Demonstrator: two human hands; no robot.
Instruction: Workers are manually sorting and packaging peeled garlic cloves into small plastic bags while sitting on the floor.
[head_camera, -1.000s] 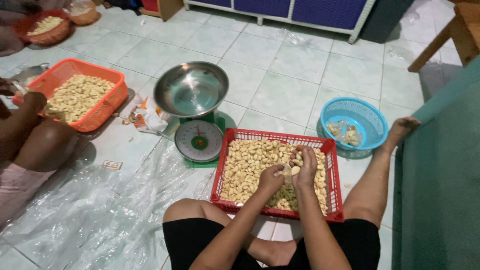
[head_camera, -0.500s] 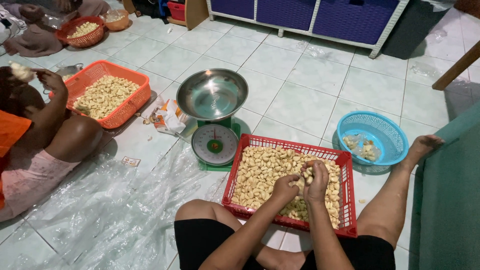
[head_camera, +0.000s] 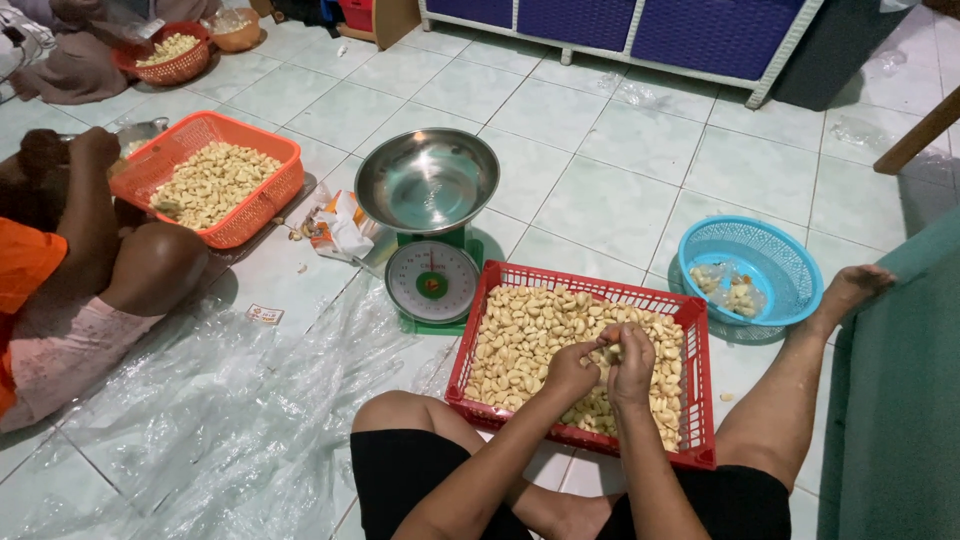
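Seated on the tiled floor (head_camera: 640, 190), I work over the red crate (head_camera: 700, 400) of pale peeled cloves (head_camera: 520, 340) between my knees, both hands raised just above the heap. My left hand (head_camera: 572, 368) and right hand (head_camera: 632, 362) meet over the middle of the crate, fingertips touching around a single clove (head_camera: 610, 350); each grip is closed down to a pinch on it, thumb against forefinger, the remaining fingers curled in. The clove is mostly hidden by my fingers, so I cannot tell for sure which end is the tip. From what shows, its long axis seems to run roughly across me, from one hand toward the other.

To do this well, I judge it best to keep the pinch light and the hands low above the crate, so a slipped piece drops back onto the heap and not onto the floor. Turning the clove with the fingertips, not the wrists, should keep it in view.

Beyond the crate stands a green dial scale (head_camera: 432, 285) with its steel bowl (head_camera: 427, 180), bare of any load. A blue basket (head_camera: 750, 270) with a few pieces sits just beside my right foot. At left, another person (head_camera: 60, 260) sits beside an orange crate (head_camera: 255, 205) of the same cloves, on a clear plastic sheet (head_camera: 230, 420).
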